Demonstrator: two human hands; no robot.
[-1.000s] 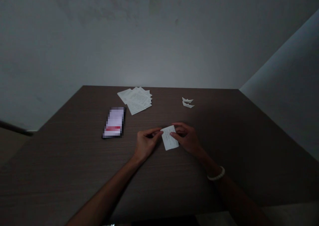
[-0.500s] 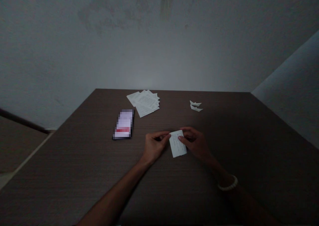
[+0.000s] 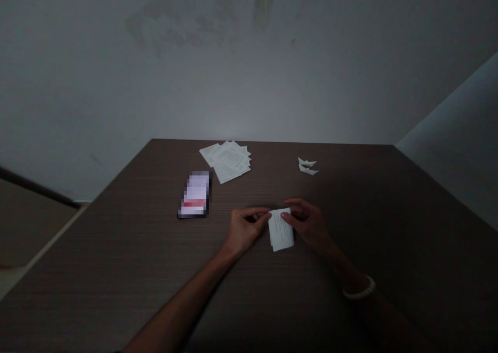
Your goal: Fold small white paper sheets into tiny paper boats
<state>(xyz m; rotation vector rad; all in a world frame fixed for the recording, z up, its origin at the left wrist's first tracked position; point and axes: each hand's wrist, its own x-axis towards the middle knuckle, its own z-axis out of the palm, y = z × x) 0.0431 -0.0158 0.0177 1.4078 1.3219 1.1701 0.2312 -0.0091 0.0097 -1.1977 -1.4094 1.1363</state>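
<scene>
Together, both hands [image 3: 241, 231] [image 3: 312, 227] pinch one folded paper [image 3: 281, 234]; two paper boats [image 3: 307, 163] [image 3: 308, 171] lie beyond.

Nothing legible on folded paper [image 3: 281, 234], sheets [image 3: 229, 163] or phone [image 3: 196, 191].

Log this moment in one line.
left hand: pinching paper corner | right hand: gripping same paper | phone: left of hands | sheets, folded shapes: farther back
</scene>
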